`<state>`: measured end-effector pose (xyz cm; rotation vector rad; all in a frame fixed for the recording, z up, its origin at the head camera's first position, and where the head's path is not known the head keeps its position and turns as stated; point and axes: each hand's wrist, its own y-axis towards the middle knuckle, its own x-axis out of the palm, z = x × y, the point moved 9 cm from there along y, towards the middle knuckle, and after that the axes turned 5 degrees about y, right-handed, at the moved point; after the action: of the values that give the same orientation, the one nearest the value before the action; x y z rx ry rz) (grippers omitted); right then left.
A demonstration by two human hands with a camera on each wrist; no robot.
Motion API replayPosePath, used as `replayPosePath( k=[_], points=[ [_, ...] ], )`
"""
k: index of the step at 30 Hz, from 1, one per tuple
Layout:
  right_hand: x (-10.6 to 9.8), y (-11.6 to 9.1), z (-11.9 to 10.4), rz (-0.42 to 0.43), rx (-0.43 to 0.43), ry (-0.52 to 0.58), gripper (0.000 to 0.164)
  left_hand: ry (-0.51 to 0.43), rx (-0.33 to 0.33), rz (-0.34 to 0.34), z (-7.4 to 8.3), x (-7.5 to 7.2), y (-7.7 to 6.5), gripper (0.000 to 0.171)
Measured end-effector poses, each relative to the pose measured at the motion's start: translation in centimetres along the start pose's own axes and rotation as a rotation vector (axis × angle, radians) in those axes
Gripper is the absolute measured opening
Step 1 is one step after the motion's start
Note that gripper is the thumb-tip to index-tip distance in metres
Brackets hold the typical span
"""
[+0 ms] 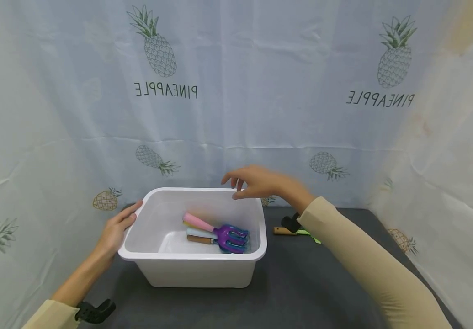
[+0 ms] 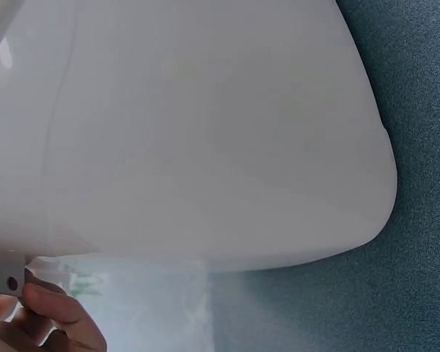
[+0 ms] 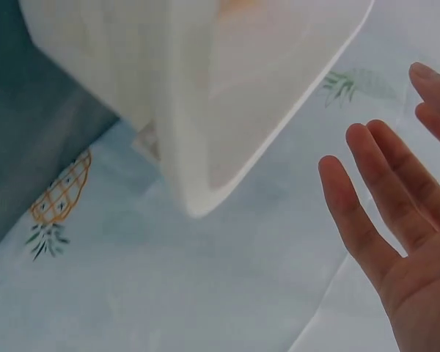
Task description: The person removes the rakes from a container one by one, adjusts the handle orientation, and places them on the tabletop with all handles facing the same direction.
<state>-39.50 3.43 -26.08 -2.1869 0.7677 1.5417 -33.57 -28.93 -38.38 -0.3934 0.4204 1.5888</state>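
My left hand [image 1: 117, 230] grips the left rim of a white plastic tub [image 1: 193, 273]; in the left wrist view its curled fingers [image 2: 62, 312] show beside the rim, below the tub's wall [image 2: 205, 147]. Above the tub's back right corner, my right hand [image 1: 257, 180] is raised with nothing in it. Its fingers are spread and relaxed in the right wrist view, apart from the tub's rim [image 3: 194, 176]. Inside the tub lie several small garden tools, among them a purple hand fork [image 1: 230, 236] with a pink handle [image 1: 197, 221] and a tool with a brown wooden handle [image 1: 200, 239].
On the dark table [image 1: 302, 283], right of the tub, lies a green tool [image 1: 304, 232] with a wooden handle [image 1: 283, 231], partly hidden by the right wrist's black strap. A pale curtain [image 1: 261, 91] printed with pineapples hangs behind the table and along both sides.
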Motion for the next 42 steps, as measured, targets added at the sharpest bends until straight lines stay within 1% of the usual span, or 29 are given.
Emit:
replayPosePath(
  k=[5, 11, 15, 20, 23, 27, 32, 36, 39, 42],
  points=[
    [0.7, 2.1, -0.7, -0.018, 0.002, 0.079, 0.044, 0.0, -0.006, 0.0, 0.0, 0.0, 0.0, 0.053],
    [1.8, 4.5, -0.9, -0.009, -0.003, 0.139, 0.042, -0.005, -0.004, 0.011, 0.1, 0.0, 0.0, 0.052],
    [3.0, 5.9, -0.5, -0.024, 0.009, 0.206, 0.044, -0.008, -0.002, 0.01, 0.2, 0.0, 0.0, 0.052],
    [4.8, 7.3, -0.3, -0.068, 0.027, 0.274, 0.047, 0.006, -0.025, -0.008, 0.0, 0.2, 0.0, 0.052],
    [5.9, 8.0, 0.0, -0.089, 0.056, 0.271, 0.047, 0.014, -0.038, -0.012, -0.1, 0.3, 0.0, 0.052],
    [7.7, 8.9, 0.2, -0.129, 0.091, 0.267, 0.047, 0.013, -0.037, -0.006, 0.0, 0.2, -0.1, 0.052],
    [9.5, 9.8, -0.1, -0.17, 0.104, 0.249, 0.045, -0.003, -0.028, 0.001, 0.0, 0.1, -0.1, 0.052],
    [10.6, 10.1, -0.3, -0.205, 0.145, 0.255, 0.044, 0.002, -0.018, -0.003, 0.0, 0.1, 0.0, 0.053],
    [11.4, 10.1, -0.4, -0.235, 0.175, 0.287, 0.048, -0.003, -0.007, 0.001, 0.1, 0.1, 0.0, 0.052],
    [12.0, 10.1, -0.6, -0.261, 0.177, 0.236, 0.048, -0.01, -0.001, 0.006, 0.1, 0.1, 0.1, 0.052]
  ],
)
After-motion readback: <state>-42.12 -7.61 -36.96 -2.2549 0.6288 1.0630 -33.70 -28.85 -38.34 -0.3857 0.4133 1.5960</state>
